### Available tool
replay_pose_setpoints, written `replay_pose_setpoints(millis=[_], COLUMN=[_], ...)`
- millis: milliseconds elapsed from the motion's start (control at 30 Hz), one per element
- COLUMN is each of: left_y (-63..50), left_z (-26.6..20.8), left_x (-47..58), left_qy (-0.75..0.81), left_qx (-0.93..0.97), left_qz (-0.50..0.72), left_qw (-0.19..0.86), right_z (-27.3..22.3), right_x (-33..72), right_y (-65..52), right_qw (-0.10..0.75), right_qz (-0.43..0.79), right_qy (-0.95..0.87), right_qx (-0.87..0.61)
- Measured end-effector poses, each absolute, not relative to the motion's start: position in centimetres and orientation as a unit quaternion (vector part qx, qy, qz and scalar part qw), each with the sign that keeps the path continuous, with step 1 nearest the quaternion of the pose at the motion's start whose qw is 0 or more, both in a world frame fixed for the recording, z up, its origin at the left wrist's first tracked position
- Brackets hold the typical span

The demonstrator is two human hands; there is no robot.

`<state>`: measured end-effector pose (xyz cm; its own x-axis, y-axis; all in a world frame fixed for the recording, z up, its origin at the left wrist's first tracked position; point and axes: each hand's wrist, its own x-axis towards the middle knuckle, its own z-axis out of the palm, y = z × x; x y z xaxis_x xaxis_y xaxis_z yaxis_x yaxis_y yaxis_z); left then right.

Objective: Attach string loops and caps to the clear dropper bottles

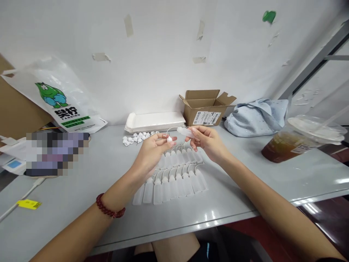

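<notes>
In the head view my left hand (pixel 154 151) pinches a small white cap (pixel 169 139) between thumb and fingers. My right hand (pixel 205 141) is closed around a translucent squeeze bottle (pixel 184 131), tilted nearly flat with its neck toward the left hand. A thin tube arches between the cap and the bottle neck. Below both hands, two rows of similar translucent bottles (pixel 174 187) lie on the grey table (pixel 229 203), their thin tubes curving at the necks. Loose white caps (pixel 136 138) lie in a cluster beyond my left hand.
A stack of white trays (pixel 156 122) and an open cardboard box (pixel 204 109) stand against the wall. At right are a light blue cloth bag (pixel 256 118) and a large drink cup (pixel 286 143). A white plastic bag (pixel 58 98) and a cable (pixel 20 203) are at left.
</notes>
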<state>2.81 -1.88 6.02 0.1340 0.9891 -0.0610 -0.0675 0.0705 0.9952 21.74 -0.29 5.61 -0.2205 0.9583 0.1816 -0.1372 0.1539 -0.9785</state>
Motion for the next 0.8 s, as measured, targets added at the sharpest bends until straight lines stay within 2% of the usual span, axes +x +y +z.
replay_pose_setpoints(millis=[133, 300, 467, 633, 800], left_y=[-2.0, -2.2, -2.6, -3.1, -3.2], left_z=[5.5, 5.5, 5.4, 5.5, 5.4], left_x=[3.0, 2.8, 2.3, 2.3, 2.1], left_qy=[0.375, 0.341, 0.355, 0.374, 0.404], left_qx=[0.425, 0.423, 0.457, 0.467, 0.511], left_qz=[0.528, 0.536, 0.522, 0.522, 0.528], left_qw=[0.632, 0.646, 0.627, 0.608, 0.545], right_z=[5.5, 5.0, 4.3, 4.5, 4.7], right_x=[21.2, 20.4, 19.9, 19.4, 19.1], right_y=[-0.7, -1.2, -1.3, -1.9, -2.2], right_qw=[0.482, 0.453, 0.444, 0.49, 0.491], right_qz=[0.569, 0.585, 0.593, 0.573, 0.579], right_qy=[-0.561, -0.571, -0.575, -0.551, -0.537], right_qx=[-0.358, -0.357, -0.348, -0.357, -0.369])
